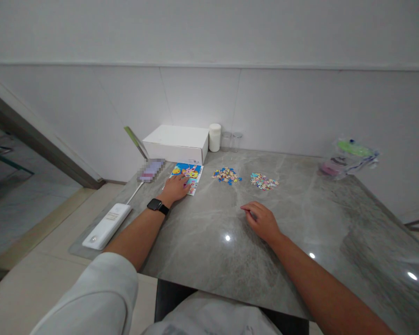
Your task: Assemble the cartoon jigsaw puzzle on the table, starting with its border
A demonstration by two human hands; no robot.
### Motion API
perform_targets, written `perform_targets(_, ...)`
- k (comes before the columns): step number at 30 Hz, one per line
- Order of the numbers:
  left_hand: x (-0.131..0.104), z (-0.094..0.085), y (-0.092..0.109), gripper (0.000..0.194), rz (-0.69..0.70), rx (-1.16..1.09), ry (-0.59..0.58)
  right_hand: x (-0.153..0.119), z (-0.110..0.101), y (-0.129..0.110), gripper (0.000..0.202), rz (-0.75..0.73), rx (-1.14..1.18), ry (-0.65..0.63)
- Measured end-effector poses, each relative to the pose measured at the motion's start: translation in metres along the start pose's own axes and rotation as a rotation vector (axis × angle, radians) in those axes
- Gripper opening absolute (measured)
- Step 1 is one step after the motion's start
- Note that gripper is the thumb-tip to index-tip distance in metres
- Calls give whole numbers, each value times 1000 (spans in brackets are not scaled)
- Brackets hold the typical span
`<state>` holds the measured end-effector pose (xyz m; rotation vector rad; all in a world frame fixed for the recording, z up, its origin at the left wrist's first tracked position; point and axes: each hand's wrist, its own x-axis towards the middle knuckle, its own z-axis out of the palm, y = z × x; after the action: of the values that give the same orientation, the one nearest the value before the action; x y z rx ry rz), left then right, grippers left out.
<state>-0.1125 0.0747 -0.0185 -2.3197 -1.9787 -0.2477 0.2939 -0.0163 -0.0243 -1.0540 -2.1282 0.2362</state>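
My left hand [177, 188], with a black watch on the wrist, lies flat and open on a colourful cartoon picture sheet [191, 171], covering its lower left part. To the right of the sheet is a loose pile of mostly blue and yellow jigsaw pieces [226, 175]. A second pile of paler jigsaw pieces [264, 181] lies farther right. Nearer to me, my right hand [261, 222] rests over the tabletop below this second pile. Its thumb and forefinger are curled together; whether a small thing is between them, I cannot make out.
At the back stand a white box [176, 139], a white cylinder [214, 137] and two clear glasses [237, 142]. A white power strip [107, 225] and a blurred-out flat item [151, 170] lie left. A plastic bag [349, 158] sits at the grey table's [209, 260] far right.
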Motion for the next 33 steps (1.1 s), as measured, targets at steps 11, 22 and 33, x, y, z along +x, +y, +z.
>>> perform_targets(11,-3,-40,66,36,239,-264,270,1,3,2,28,28,-17,-21)
perform_targets(22,32,-33,196,49,523,-496,14,43,-66,69,30,358,-311,-118)
perform_targets(33,149,-3,284,74,354,-221,-238,113,-95,153,79,578,-524,-631)
